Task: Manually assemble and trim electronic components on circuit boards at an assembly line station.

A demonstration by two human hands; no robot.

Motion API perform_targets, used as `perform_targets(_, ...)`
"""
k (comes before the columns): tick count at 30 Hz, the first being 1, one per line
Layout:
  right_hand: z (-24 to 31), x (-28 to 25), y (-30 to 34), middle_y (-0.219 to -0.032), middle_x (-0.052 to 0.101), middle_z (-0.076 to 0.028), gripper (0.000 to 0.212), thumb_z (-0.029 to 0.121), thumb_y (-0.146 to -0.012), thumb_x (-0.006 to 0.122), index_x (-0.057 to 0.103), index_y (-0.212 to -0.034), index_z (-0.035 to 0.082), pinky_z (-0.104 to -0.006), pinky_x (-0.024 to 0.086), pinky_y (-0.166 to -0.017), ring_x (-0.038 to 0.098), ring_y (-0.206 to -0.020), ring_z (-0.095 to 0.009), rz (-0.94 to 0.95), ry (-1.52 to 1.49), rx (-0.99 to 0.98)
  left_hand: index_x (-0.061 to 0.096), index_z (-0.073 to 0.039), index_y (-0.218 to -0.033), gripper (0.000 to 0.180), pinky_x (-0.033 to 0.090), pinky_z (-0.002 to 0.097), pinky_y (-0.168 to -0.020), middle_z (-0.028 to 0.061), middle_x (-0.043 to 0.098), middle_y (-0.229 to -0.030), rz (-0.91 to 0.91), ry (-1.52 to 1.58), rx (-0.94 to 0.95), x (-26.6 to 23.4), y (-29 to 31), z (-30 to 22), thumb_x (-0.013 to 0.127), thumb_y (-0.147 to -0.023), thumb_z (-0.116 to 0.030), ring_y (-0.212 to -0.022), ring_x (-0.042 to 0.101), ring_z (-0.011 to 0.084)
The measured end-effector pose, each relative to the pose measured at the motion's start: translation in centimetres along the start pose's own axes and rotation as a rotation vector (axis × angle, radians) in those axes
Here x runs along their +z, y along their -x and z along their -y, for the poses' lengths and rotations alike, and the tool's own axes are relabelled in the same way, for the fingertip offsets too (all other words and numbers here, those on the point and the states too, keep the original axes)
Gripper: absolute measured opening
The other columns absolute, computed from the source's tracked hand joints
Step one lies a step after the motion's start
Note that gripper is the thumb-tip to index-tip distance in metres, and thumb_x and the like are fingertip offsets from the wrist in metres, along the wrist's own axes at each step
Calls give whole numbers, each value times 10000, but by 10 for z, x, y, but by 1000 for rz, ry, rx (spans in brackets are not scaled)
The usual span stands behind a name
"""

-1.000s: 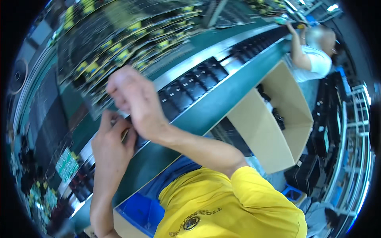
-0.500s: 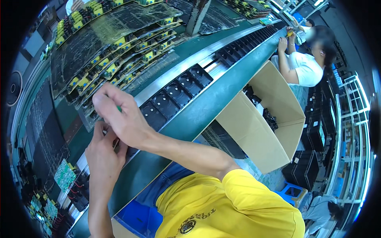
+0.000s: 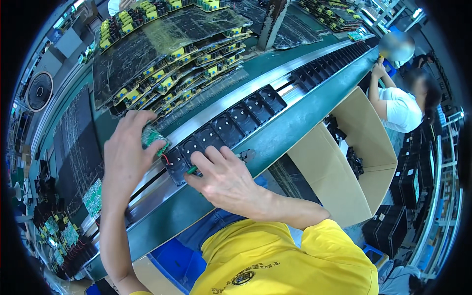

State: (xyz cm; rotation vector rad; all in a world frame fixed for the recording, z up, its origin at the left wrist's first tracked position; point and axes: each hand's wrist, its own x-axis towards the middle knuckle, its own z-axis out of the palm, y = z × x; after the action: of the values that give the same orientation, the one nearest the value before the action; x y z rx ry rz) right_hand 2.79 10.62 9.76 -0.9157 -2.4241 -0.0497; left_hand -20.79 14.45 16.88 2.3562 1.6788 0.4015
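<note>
My left hand [image 3: 127,160] grips a small green circuit board [image 3: 150,133] by its edges, tilted over the near end of the row of black plastic housings [image 3: 229,129]. A red wire runs from the board down to the nearest housing [image 3: 175,166]. My right hand [image 3: 227,186] is closed round a slim green tool [image 3: 192,169], beside that same housing; most of the tool is hidden by the fingers, so its kind is unclear. The housings lie side by side along a metal rail [image 3: 194,129], each with round recesses inside.
Stacked sheets with yellow-and-black circuit boards [image 3: 167,78] rise beyond the rail. A cardboard box [image 3: 339,182] holding black parts stands at the right. More wired boards [image 3: 61,236] lie at the left. A co-worker in a white shirt [image 3: 400,108] is farther along the bench.
My hands, close together before, have parted. The right hand has moved right over the housings, while the circuit board now shows in my left hand. The whole view has shifted.
</note>
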Motion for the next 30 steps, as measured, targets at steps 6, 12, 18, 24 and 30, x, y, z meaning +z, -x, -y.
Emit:
perform_targets(6, -2, -4, 2, -1090, 547, -70, 222, 195, -920, 798, 840, -1138, 191, -362, 466, -799, 533, -901, -243, -77, -32, 59, 676, -71, -1400, 543, 515, 488, -1180, 129, 712, -1430, -294, -23, 147, 55, 45, -12, 710, -880, 79, -1297, 683, 364)
perform_targets(12, -10, -23, 0, -1167, 603, -67, 236, 238, -945, 863, 840, -1175, 192, -357, 511, -830, 597, -957, -244, -177, -187, 107, 656, -57, -1349, 539, 407, 613, -1338, 167, 632, -1568, -164, -334, 15, 23, 131, 31, 664, -829, 85, -1436, 602, 424)
perform_targets(18, -23, -30, -2, -1224, 630, -61, 275, 267, -951, 910, 851, -1209, 194, -356, 546, -848, 631, -958, -227, -206, -271, 124, 667, -59, -1309, 490, 404, 617, -1340, 169, 636, -1556, -128, -405, -99, -3, 179, 56, 662, -842, 86, -1432, 597, 428)
perform_targets(24, -34, -38, -6, -1188, 640, -54, 293, 246, -947, 922, 869, -1230, 194, -344, 554, -820, 617, -893, -205, -222, -347, 131, 743, -38, -1202, 279, 533, 473, -1094, 130, 702, -1412, -388, -243, -20, -41, 82, 17, 747, -931, 26, -1240, 662, 372)
perform_targets(30, -49, -47, -1, -1142, 646, -51, 272, 228, -946, 934, 887, -1210, 180, -331, 546, -794, 612, -865, -204, -251, -414, 203, 796, -76, -1267, 313, 557, 436, -1018, 117, 691, -1239, -583, -214, 222, -49, -183, -35, 840, -1023, -266, -1142, 683, 342)
